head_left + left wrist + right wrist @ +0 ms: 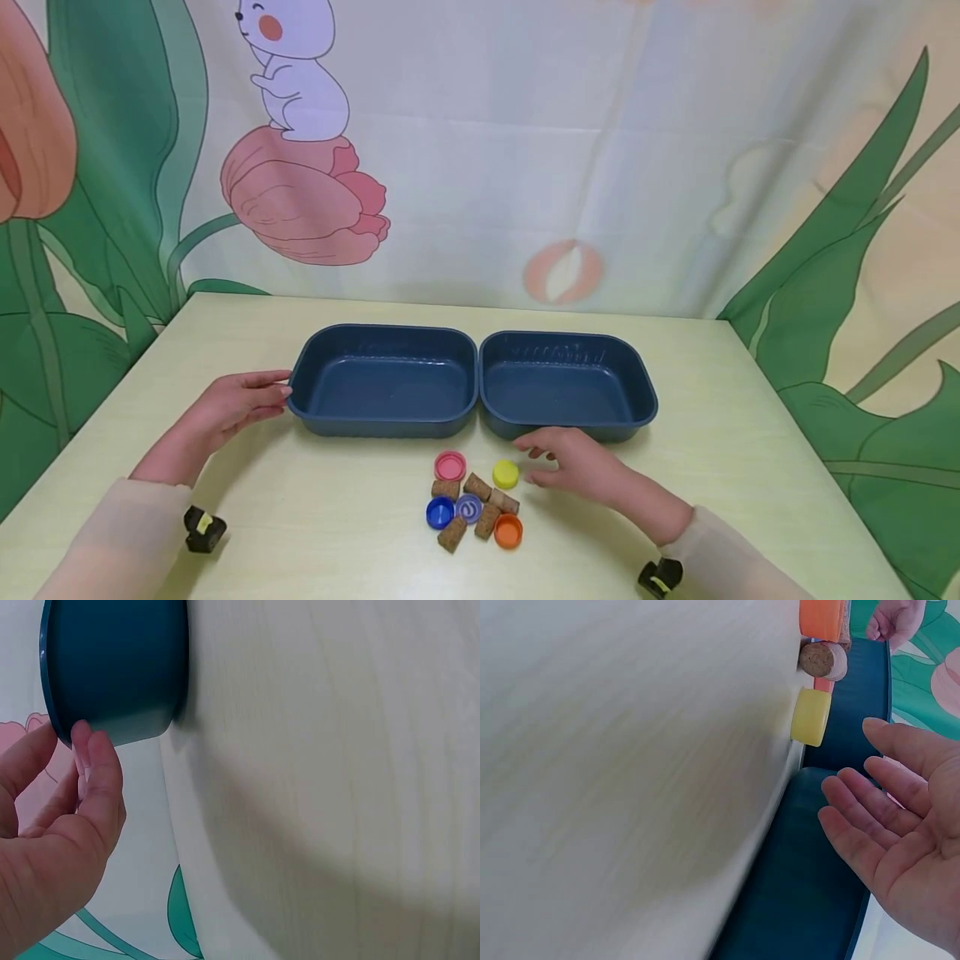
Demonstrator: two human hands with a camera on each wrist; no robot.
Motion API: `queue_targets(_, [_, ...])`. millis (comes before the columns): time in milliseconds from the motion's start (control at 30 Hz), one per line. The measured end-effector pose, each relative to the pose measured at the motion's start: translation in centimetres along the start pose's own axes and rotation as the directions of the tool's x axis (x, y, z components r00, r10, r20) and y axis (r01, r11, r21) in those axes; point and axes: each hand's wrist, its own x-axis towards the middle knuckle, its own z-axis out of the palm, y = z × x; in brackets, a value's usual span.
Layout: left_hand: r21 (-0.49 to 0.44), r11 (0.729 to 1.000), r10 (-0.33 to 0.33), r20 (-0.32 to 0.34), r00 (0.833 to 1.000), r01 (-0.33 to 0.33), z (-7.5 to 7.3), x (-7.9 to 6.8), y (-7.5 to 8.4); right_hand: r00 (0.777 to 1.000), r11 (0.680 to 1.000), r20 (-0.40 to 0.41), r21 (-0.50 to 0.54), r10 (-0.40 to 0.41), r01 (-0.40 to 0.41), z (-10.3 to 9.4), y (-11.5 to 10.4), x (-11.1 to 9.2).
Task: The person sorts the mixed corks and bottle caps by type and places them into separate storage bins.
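My left hand (238, 403) touches the left end of a dark blue tray (382, 427) with relaxed fingertips. Up close in the left wrist view, the fingertips (84, 733) meet the tray's corner just under its rim. Over the front edge of a second blue tray (570, 403), my right hand (573, 463) hovers with loosely bent fingers and nothing in them. Nearest to it is a yellow bottle cap (506, 474), just left of the thumb. Around that cap lie a pink cap (450, 466), a blue cap (440, 512), a purple cap (468, 508), an orange cap (508, 531) and several corks (452, 534).
Both trays stand side by side, their ends meeting mid-table, with bare bottoms showing. The pale wooden table (322, 517) ends at the back against a printed curtain (480, 167). Black wrist cameras (204, 529) sit below both sleeves.
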Motion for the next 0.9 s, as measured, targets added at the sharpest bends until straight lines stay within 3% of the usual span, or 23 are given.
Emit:
queue_targets(233, [-0.077,0.996,-0.036,-0.002,0.999,0.036,0.0,0.0,-0.3,0.999,0.999,0.028,-0.033,-0.017,0.018,0.3,-0.3,0.8])
queue_targets(700, [-0.15,0.988,-0.043,0.012,0.999,0.045,-0.1,-0.1,-0.2,0.997,0.999,0.083,0.035,0.0,-0.003,1.2,0.0,2.0])
queue_targets(900, [-0.189,0.981,-0.044,0.024,0.999,0.047,-0.3,0.0,-0.3,0.996,0.999,0.085,-0.03,-0.033,0.036,1.3,0.0,2.3])
